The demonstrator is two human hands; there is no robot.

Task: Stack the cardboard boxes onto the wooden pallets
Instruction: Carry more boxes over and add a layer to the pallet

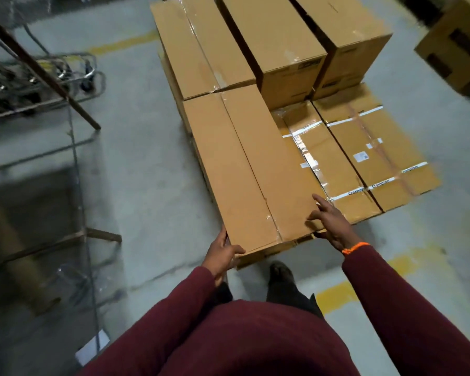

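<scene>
I see a dimly lit grey concrete floor (147, 185). Far left of the fingers (223, 236) of the left hand (221, 257) stands a wire metal rack (90, 74), crossed by a slanted brown bar (41, 69). Below and left of them lies white paper (91, 346). A worn yellow line (334, 294) runs below the fingers (320, 203) of the right hand (334, 226); a second yellow stripe (125, 44) lies far above the left fingers.

**Long brown cardboard box** (255, 169): smooth, matt paperboard, its centre seam sealed with clear glossy plastic tape (272, 225). **Low flat brown cardboard boxes** (385, 147): the same matt board, crossed by shiny clear film and white printed tape (383, 183) (the film glares under the light). **Grey concrete floor** (147, 172): rough and matt, with worn yellow paint (337, 294). **Maroon sleeves** (391, 308): soft matt cloth. **Orange wristband** (354, 248): twisted thread.
</scene>
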